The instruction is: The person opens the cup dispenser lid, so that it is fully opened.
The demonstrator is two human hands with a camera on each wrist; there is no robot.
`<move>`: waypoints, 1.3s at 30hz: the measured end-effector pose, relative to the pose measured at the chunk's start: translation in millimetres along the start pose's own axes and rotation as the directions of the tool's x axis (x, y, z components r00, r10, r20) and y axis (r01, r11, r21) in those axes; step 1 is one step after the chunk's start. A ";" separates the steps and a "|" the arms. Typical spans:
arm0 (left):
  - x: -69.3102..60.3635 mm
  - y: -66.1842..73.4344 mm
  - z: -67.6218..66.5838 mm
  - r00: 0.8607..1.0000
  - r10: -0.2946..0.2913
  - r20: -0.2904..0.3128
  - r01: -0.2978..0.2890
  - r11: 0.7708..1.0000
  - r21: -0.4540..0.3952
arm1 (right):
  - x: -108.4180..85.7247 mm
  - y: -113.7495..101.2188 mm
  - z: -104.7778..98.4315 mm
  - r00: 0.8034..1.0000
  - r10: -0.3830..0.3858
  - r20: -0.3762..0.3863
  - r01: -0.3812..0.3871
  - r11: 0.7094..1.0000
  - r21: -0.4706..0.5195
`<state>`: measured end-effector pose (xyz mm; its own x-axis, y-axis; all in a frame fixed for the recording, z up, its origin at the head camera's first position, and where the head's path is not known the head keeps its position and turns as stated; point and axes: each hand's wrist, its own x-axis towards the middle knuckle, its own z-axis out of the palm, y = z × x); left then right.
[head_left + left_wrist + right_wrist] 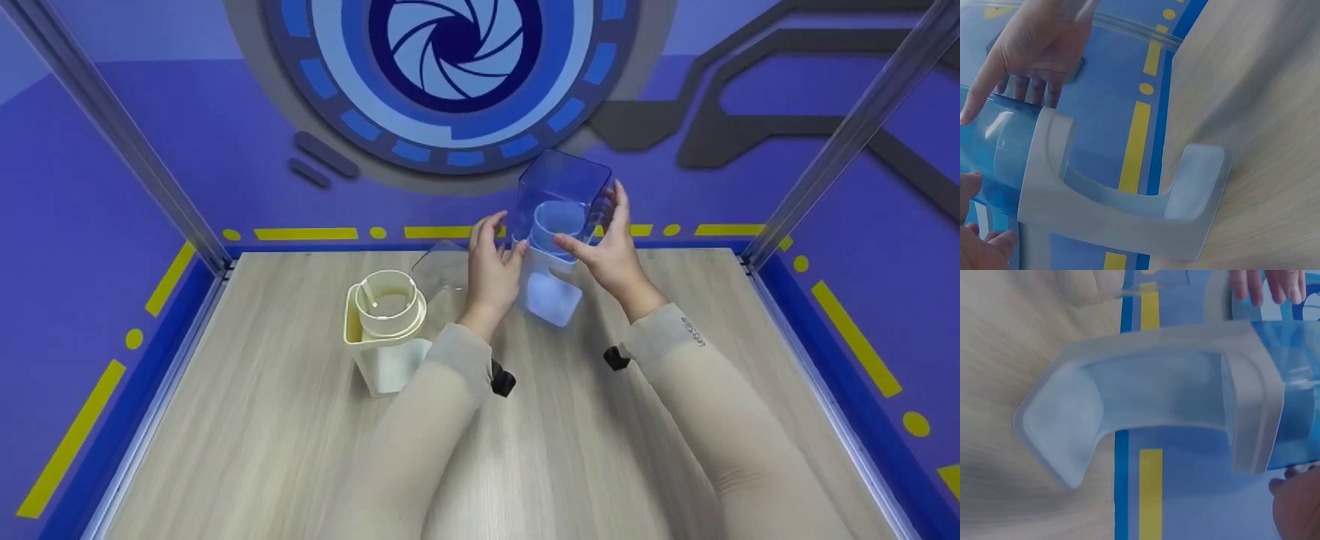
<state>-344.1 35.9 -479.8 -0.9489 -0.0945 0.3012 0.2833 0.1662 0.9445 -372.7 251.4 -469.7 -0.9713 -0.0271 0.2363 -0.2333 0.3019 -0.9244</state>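
Observation:
A pet feeder with a clear blue tank [562, 176] and a pale blue curved base [553, 298] is held up off the table, tilted. My right hand [616, 259] grips the tank's right side, thumb in front and fingers partly hidden behind it. To its left is my left hand [495, 274], fingers loosely extended, its thumb close to the joint of tank and base. In the left wrist view that thumb [970, 184] lies at the tank; whether it presses cannot be told. The base [1157, 394] fills much of the right wrist view.
Left of my hands stands a cream feeder base [384, 341] with a round ring on top. Just behind it a clear, colourless tank [442, 266] lies on the wood-grain table [517, 465], partly hidden by my left hand. A patterned blue wall [187, 150] rises along the back edge.

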 end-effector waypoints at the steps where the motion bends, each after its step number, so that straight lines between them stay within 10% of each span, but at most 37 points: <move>1: 2.7 0.4 0.7 1.000 -0.001 0.000 0.001 1.000 0.008 | 0.4 1.8 -1.2 1.000 0.007 0.007 -0.007 1.000 -0.003; 11: 20.0 4.1 1.2 0.994 -0.021 0.104 0.015 0.999 0.050 | 6.6 14.3 -10.1 0.998 -0.052 0.021 0.053 0.998 -0.025; 21: 23.6 5.7 -3.4 0.999 -0.023 0.035 0.019 0.993 0.117 | 4.6 19.3 -5.3 0.999 -0.049 0.006 0.049 0.999 -0.010; 39: -6.2 8.8 -8.6 0.998 -0.038 -0.045 0.044 0.991 0.125 | -17.7 24.9 -1.4 0.998 -0.058 -0.011 0.058 0.998 0.035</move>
<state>-334.5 29.6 -472.2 -0.9519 -0.1445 0.2702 0.2217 0.2836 0.9330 -361.3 260.7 -496.5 -0.9555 -0.0337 0.2930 -0.2912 0.2661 -0.9189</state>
